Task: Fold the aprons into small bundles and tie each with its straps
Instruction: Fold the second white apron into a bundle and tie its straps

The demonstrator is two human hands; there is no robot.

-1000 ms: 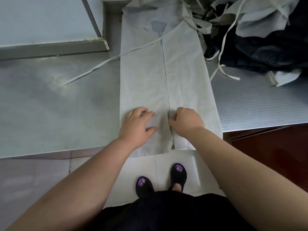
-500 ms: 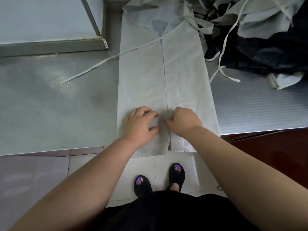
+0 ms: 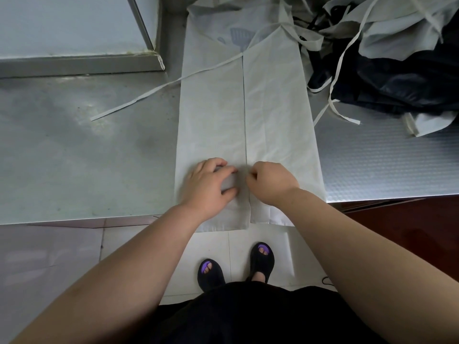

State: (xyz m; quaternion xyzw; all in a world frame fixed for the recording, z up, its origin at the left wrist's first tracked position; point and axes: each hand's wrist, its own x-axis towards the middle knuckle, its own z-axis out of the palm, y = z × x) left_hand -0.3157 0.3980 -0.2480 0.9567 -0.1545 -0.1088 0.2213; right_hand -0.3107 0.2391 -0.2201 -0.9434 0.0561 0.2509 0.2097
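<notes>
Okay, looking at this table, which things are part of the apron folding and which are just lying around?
Job in hand:
- folded apron, gripped by left hand and right hand
- its strap
- pile of aprons

Lying about:
- dark fabric
- window frame
- black slippers

I take this for a commercial kitchen's back room: a stainless-steel bench (image 3: 74,157) with a raised steel ledge (image 3: 79,64) far left, embossed metal sheet (image 3: 385,165) right, pale floor tiles (image 3: 49,256) near, heaped aprons (image 3: 397,33) far right.
</notes>
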